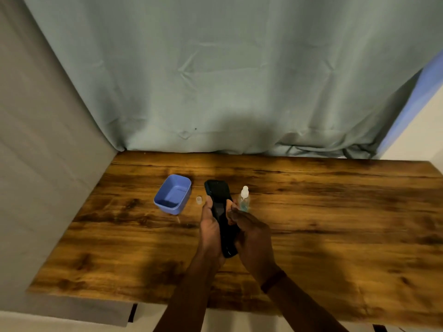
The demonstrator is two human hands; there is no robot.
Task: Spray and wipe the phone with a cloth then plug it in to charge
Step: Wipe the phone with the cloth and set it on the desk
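A black phone [219, 202] is held above the middle of the wooden table [335, 224], its long axis pointing away from me. My left hand [211, 232] grips its left edge and back. My right hand [251, 236] closes around its right edge and lower part. Just right of the phone stands a small clear spray bottle [244, 200] with bluish liquid and a white nozzle, close to my right fingertips. Its small clear cap [198, 200] sits on the table left of the phone. No cloth or charging cable shows.
A blue plastic tub [173, 194] lies left of the cap, tipped toward me. A grey-green curtain [215, 80] hangs behind the table, and a grey panel [36, 188] borders its left side. The table's front edge runs near my forearms.
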